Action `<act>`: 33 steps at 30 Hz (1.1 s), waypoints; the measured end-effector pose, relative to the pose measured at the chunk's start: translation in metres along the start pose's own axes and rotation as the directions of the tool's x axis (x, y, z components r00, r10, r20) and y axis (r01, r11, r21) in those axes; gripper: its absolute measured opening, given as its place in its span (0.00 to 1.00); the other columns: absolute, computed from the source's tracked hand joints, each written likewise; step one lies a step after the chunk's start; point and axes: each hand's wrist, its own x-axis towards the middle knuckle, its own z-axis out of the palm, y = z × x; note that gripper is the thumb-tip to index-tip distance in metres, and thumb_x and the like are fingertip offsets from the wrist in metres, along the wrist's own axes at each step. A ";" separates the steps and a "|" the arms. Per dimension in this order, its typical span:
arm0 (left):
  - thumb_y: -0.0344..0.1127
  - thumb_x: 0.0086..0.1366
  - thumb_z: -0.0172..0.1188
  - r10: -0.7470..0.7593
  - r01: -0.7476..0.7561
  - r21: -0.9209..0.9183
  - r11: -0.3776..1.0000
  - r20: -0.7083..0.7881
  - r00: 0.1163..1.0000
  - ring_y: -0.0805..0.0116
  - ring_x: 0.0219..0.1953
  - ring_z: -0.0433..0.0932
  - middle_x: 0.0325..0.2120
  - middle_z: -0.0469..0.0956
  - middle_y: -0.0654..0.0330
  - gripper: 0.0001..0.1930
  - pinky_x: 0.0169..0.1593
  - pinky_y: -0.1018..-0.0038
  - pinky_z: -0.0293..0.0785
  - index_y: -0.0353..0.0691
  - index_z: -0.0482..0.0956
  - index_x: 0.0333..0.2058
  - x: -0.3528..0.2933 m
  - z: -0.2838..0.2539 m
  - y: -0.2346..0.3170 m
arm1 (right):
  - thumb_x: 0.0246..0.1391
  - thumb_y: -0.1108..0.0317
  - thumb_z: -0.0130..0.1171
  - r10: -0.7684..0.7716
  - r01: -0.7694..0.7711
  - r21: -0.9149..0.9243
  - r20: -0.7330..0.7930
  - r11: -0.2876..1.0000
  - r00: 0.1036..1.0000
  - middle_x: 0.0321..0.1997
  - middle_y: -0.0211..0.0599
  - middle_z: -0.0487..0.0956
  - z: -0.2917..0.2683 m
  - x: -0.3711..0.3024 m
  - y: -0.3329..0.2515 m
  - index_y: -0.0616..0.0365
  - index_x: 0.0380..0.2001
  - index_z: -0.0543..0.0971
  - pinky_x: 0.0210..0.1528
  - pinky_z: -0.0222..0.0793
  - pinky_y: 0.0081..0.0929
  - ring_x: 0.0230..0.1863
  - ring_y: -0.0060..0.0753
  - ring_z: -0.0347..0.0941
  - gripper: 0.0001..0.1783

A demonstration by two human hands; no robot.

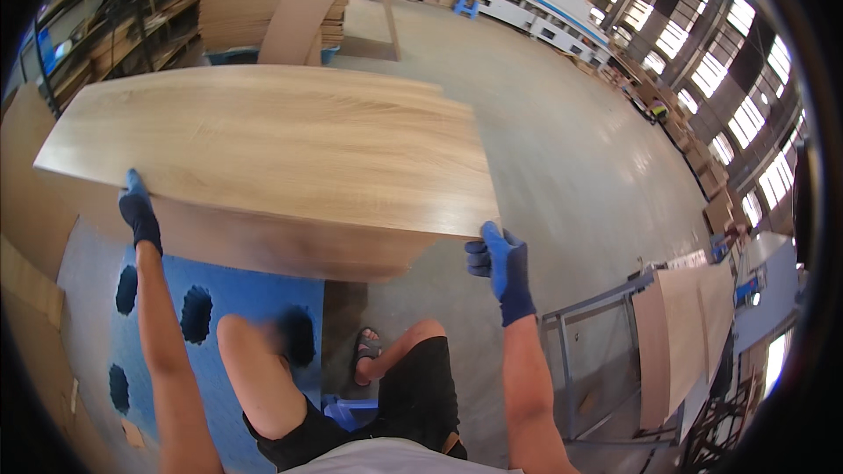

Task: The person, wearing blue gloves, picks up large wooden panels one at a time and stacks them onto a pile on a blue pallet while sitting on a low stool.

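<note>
A large light wood-grain panel spans the view in front of me, lying over what looks like a stack of similar boards, blurred along its near side. My left hand, in a blue and dark glove, grips the panel's near edge toward its left end, thumb on top. At the near right corner my right hand, gloved alike, is closed on the edge with its thumb on top and fingers curled below. How far the fingers reach under the panel is hidden.
A blue sheet with dark oval patches lies below, beside my legs. Boards on a metal frame stand at the right. Behind the panel rises a tall board stack, with shelving to its left and a long white machine farther off.
</note>
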 end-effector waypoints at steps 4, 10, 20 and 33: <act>0.60 0.57 0.40 0.237 -0.192 0.271 0.943 -0.147 0.960 0.45 0.34 0.73 0.26 0.74 0.39 0.33 0.39 0.61 0.67 0.26 0.73 0.29 0.008 0.013 -0.005 | 0.51 0.55 0.51 -0.019 0.005 -0.241 -0.058 0.970 0.998 0.18 0.38 0.73 0.010 0.014 -0.012 0.59 0.30 0.71 0.14 0.65 0.20 0.12 0.21 0.65 0.16; 0.50 0.60 0.40 0.340 -0.276 0.368 0.888 -0.122 0.932 0.47 0.30 0.72 0.24 0.72 0.39 0.24 0.39 0.58 0.67 0.29 0.70 0.32 0.003 0.031 0.013 | 0.50 0.56 0.51 -0.017 0.013 -0.222 -0.013 0.975 1.000 0.16 0.41 0.72 0.032 0.052 -0.026 0.60 0.28 0.70 0.11 0.61 0.20 0.10 0.23 0.62 0.16; 0.51 0.54 0.49 -0.076 0.118 0.163 0.980 -0.245 0.967 0.49 0.46 0.68 0.46 0.63 0.39 0.36 0.46 0.59 0.65 0.25 0.54 0.50 -0.007 0.016 0.051 | 0.54 0.56 0.45 -0.001 0.004 -0.346 0.011 0.938 1.000 0.14 0.43 0.70 0.051 0.065 -0.028 0.64 0.26 0.68 0.08 0.57 0.21 0.08 0.23 0.59 0.19; 0.51 0.56 0.45 0.036 0.046 0.258 0.965 -0.303 0.952 0.48 0.33 0.74 0.27 0.74 0.41 0.24 0.39 0.59 0.69 0.30 0.72 0.28 -0.001 0.010 0.050 | 0.52 0.55 0.45 -0.028 0.051 -0.327 0.073 0.944 0.997 0.15 0.42 0.71 0.056 0.066 -0.023 0.64 0.25 0.69 0.09 0.60 0.21 0.08 0.23 0.60 0.19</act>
